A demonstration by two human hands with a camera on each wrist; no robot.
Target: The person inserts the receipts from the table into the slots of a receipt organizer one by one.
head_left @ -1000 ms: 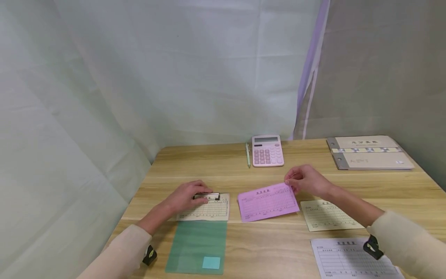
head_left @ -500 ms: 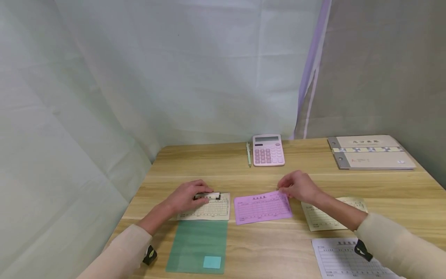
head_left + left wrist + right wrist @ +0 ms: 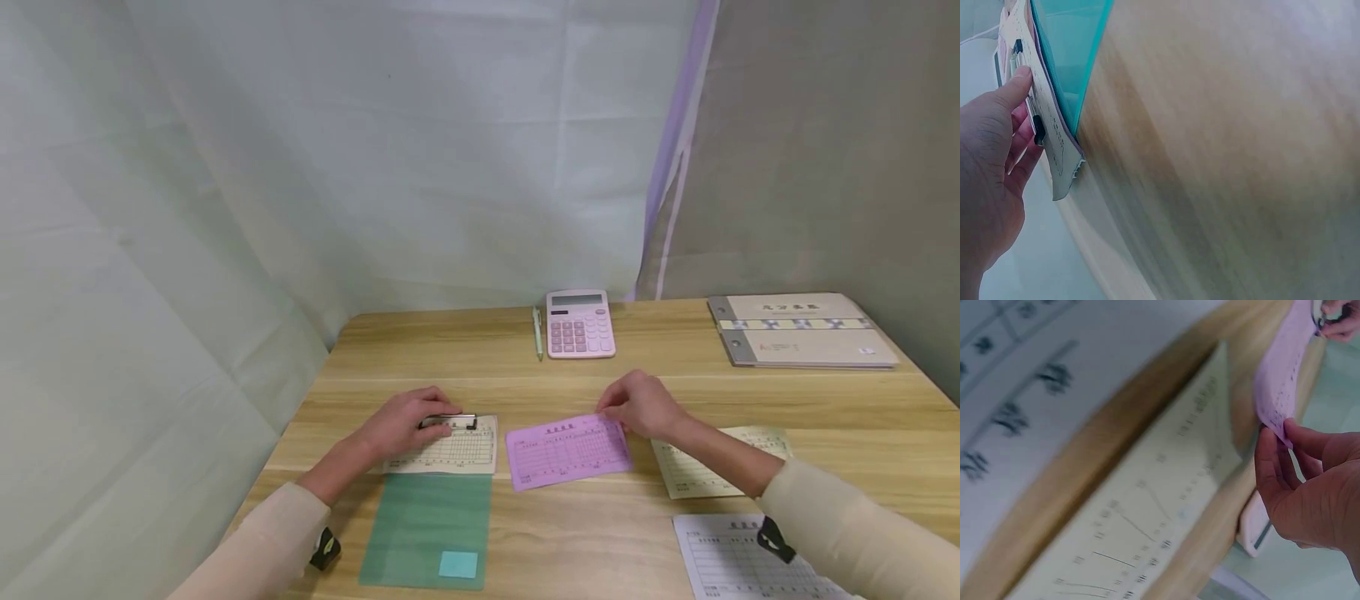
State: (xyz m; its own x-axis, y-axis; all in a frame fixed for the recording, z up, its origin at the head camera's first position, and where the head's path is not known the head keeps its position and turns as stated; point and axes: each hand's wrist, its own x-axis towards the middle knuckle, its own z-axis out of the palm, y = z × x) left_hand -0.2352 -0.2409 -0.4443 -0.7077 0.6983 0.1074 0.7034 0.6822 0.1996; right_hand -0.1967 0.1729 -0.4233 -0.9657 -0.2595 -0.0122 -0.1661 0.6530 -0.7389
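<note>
My left hand (image 3: 408, 421) is at the top of a green clipboard (image 3: 427, 529), thumb on the front of its metal clip (image 3: 448, 421) and fingers behind. A cream printed form (image 3: 457, 454) lies on the board's upper part under the clip. In the left wrist view the thumb presses near the clip's black ends, with sheets layered below. My right hand (image 3: 641, 404) pinches the upper right corner of a purple printed form (image 3: 566, 454) between thumb and fingers. That form is just right of the clipboard, slightly tilted. The right wrist view shows the pinched corner of the purple form (image 3: 1280, 387).
A pale yellow form (image 3: 693, 471) lies partly under the right forearm, with a white form (image 3: 738, 562) nearer the person. Behind stand a pink calculator (image 3: 581, 325) and a green pen (image 3: 537, 333). A beige ledger binder (image 3: 806, 331) lies at the back right.
The right hand has moved left and slightly toward the person, bringing the purple form closer to the clipboard; over the last half second it barely moves. The left hand stays at the clip.
</note>
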